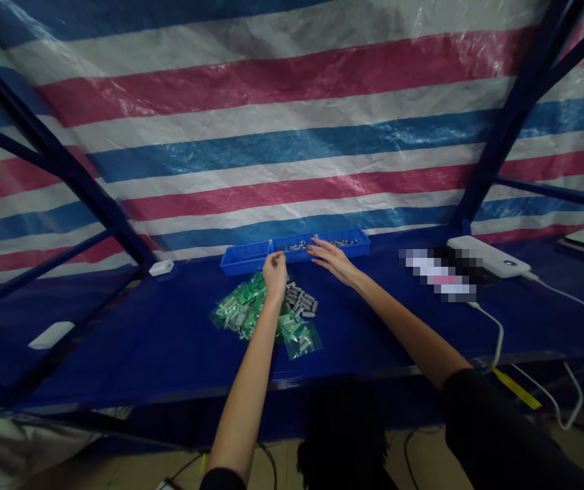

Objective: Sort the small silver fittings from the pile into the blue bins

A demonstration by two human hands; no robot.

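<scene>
White slab [52, 335]: far out left of the fingers of your left hand [274, 273], nearer you than they are.
Small white box [162, 267]: on the desk [133, 354], left of your left fingers, roughly level with them.
Green packets [235, 306]: heaped on the desk, left of and nearer you than your left fingers; clear film, metal pieces showing inside, partly under your left wrist from this view.
Left fingers: curled in, tips together, at the front edge of the tray; can't tell if you've got a piece pinched.
Blue tray [251, 253]: just beyond your left fingers, running out both sides of your hands; three sections, small metal parts in the middle and right ones.
Loose metal cylinders [302, 301]: piled on the desk just right of your left wrist, nearer you than both sets of fingers, beside the packets.
Right fingers: on your right hand [337, 263], spread and straight, released, pointing left over the tray; contact with it unclear.
Phone-like item [438, 272]: right of your right fingers, pixelated, white cable [499, 333] at its near end.
White unit [489, 257]: further right of your right fingers, beside the pixelated item, also cabled.
</scene>
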